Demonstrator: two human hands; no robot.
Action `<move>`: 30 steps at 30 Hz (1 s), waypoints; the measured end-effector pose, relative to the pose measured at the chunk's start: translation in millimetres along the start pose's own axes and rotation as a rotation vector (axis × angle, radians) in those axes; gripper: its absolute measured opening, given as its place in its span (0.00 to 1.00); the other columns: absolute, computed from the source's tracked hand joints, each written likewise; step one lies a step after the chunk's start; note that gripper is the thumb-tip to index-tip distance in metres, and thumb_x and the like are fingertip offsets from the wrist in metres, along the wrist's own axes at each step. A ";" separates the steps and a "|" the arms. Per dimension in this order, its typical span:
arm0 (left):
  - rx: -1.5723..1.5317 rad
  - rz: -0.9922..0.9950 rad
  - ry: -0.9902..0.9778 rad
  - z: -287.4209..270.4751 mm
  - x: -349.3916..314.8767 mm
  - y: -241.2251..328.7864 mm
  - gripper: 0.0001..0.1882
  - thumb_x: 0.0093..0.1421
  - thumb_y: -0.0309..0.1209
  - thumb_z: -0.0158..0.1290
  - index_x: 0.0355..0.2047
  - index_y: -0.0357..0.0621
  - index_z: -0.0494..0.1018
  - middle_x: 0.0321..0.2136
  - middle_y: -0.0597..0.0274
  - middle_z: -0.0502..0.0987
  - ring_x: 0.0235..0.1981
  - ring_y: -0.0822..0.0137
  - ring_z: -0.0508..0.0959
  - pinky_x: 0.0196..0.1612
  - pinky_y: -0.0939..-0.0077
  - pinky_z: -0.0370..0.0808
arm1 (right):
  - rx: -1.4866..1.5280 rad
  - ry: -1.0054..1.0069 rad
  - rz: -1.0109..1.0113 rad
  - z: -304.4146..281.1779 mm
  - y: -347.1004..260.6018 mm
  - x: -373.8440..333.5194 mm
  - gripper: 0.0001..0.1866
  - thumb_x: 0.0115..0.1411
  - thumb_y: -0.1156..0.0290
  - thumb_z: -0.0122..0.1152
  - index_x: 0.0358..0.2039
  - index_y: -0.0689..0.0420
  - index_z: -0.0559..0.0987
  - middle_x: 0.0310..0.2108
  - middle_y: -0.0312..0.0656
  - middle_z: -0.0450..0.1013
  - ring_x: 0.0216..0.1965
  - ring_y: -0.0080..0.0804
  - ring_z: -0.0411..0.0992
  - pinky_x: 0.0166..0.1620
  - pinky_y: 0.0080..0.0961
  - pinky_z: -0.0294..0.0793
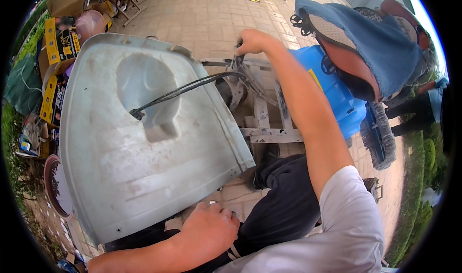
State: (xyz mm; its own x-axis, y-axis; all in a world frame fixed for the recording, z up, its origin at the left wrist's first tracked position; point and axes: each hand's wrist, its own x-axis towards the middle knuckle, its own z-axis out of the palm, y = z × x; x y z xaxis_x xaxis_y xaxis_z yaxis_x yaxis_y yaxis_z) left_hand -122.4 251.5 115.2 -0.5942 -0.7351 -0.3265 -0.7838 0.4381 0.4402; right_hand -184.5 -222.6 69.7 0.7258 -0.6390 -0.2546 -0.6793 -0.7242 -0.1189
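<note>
A large, pale grey-green moulded panel (115, 176) with a round recess lies tilted across the left and middle. From a hole in it a black cable (187, 86) runs right toward a worn, paint-chipped metal frame (274, 136). My right hand (252, 42) reaches over the frame's far end. Its fingers are closed on dark cabling beside the frame; the exact grip is partly hidden. Below the panel's near edge, my left hand (209, 227) is over my lap with its fingers curled. A small dark thing shows by its fingertips, too little to name.
On the right stand a blue plastic container (332, 90) and a seat draped with a blue cloth (370, 46), with a grey fluffy duster (380, 138) below. Cardboard boxes (60, 39) and a round basin (55, 186) are at left. Another person (423, 104) stands far right.
</note>
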 end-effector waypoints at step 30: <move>0.013 -0.009 -0.025 1.8 0.2 0.6 0.16 0.58 0.44 0.55 0.33 0.43 0.76 0.31 0.58 0.76 0.37 0.58 0.76 0.39 0.63 0.72 | 0.148 0.018 -0.042 -12.8 -3.8 -14.2 0.26 0.47 0.63 0.64 0.44 0.68 0.79 0.38 0.52 0.79 0.38 0.38 0.77 0.43 0.31 0.74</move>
State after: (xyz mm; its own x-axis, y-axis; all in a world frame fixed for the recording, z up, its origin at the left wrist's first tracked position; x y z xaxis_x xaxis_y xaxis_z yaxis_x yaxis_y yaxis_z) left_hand -123.4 252.6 113.9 -0.5911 -0.7262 -0.3511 -0.7915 0.4382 0.4261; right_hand -190.9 -214.1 86.0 0.7547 -0.6146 -0.2295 -0.6560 -0.7049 -0.2698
